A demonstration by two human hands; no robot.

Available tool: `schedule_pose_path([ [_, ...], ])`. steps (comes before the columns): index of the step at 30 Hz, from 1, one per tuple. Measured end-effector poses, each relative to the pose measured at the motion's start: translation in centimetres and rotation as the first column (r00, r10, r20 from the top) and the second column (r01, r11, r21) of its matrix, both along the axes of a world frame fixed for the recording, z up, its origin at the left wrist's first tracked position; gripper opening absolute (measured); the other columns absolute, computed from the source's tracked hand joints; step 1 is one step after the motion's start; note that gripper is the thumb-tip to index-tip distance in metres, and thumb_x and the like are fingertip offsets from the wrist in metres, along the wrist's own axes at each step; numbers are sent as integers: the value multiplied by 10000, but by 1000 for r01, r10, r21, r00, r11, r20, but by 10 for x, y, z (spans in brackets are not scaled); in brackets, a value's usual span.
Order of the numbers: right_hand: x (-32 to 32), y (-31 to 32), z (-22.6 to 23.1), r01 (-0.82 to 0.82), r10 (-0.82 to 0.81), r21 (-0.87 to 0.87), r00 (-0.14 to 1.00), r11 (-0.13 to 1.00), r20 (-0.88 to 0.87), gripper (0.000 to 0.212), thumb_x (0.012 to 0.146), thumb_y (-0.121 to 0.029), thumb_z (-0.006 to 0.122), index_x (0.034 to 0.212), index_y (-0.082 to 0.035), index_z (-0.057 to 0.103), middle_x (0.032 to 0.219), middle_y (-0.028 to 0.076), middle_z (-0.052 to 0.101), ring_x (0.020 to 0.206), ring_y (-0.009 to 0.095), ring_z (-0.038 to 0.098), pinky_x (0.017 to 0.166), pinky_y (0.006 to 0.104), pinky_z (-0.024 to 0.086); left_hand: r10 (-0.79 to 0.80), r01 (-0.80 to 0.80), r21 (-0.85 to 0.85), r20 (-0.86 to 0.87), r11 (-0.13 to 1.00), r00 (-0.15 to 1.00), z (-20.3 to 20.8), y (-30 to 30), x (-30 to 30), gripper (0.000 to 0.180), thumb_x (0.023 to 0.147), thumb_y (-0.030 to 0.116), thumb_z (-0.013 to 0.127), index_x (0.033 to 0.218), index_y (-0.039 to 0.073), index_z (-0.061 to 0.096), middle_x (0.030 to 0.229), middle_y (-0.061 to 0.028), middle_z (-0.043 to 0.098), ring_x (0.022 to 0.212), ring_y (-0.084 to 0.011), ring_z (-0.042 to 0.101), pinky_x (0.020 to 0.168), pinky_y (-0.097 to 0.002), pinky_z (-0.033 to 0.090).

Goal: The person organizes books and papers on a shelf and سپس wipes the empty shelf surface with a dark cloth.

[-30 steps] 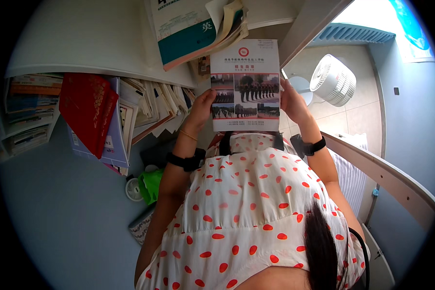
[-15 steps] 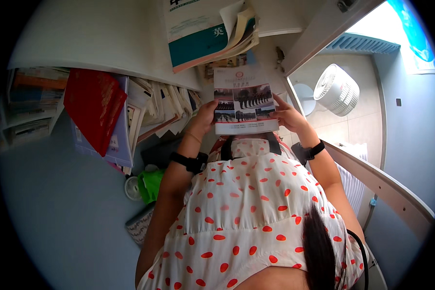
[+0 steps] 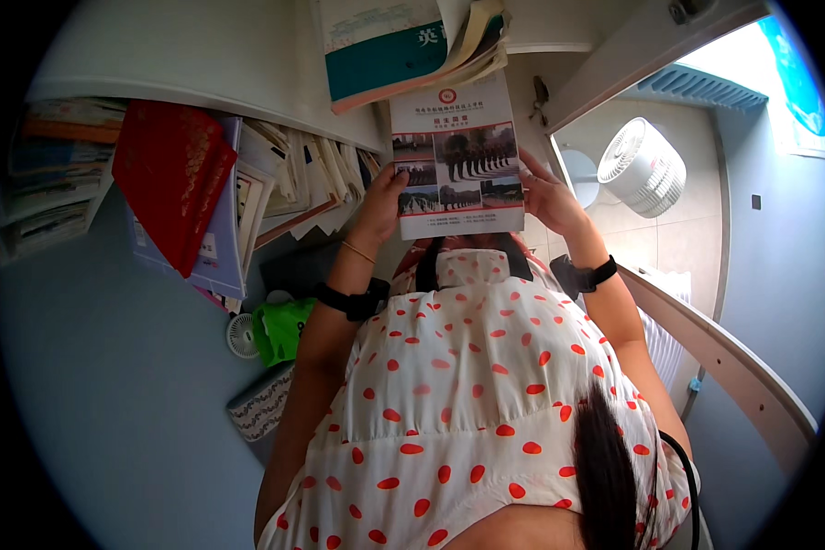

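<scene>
Between my two hands I hold a white booklet (image 3: 458, 206) whose cover bears a red emblem and several photos. My left hand (image 3: 383, 203) grips its left edge, the thumb resting on the cover. On the opposite edge, my right hand (image 3: 554, 200) has its thumb and fingers closed on the booklet. Just beyond it lies a thick white and teal paperback (image 3: 376, 69) with curled pages, overlapping the booklet's top edge in this view.
At left, a red folder (image 3: 170, 174) leans over a row of books and papers (image 3: 298, 179). Below are a green bag (image 3: 278, 332) and a small white fan (image 3: 242, 336). A larger white fan (image 3: 646, 170) stands beyond the white rail (image 3: 720, 335) on the right.
The booklet has come nearer to my head and looks larger, held in both hands. My view has shifted slightly, so the paperback and shelf things sit a little higher.
</scene>
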State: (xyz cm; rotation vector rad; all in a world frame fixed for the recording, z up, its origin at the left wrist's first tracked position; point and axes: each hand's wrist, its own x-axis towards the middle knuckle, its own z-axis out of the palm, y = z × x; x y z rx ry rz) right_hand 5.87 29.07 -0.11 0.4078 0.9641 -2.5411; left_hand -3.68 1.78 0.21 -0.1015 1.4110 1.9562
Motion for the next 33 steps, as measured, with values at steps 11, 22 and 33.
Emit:
schedule_pose_path([
  [11, 9, -3, 33, 95, -64, 219, 988, 971, -144, 663, 881, -183, 560, 1392, -176, 138, 1284, 105, 424, 1082, 196, 498, 848, 342, 456, -319, 300, -114, -234, 947, 918, 22, 56, 4, 284, 914, 136, 449, 1162, 21, 523, 1158, -69, 524, 1015, -128, 513, 908, -267, 403],
  [22, 18, -22, 51, 192, -110, 690, 981, 698, -162, 810, 705, -47, 710, 1338, -82, 205, 1264, 154, 396, 1063, 231, 499, 859, 324, 458, -507, 427, -332, -210, 841, 836, 17, 83, -2, 281, 866, 241, 588, 1032, 15, 574, 929, -11, 583, 891, -103, 528, 803, -262, 441],
  [33, 38, 14, 22, 236, -239, 92, 971, 968, 23, 601, 762, 118, 445, 1324, -61, 328, 1188, 104, 499, 1047, 170, 535, 887, 298, 458, -392, 376, 134, 123, 917, 912, 14, 31, -11, 433, 910, 307, 493, 1243, 34, 448, 1149, -48, 552, 1045, -149, 525, 890, -322, 431],
])
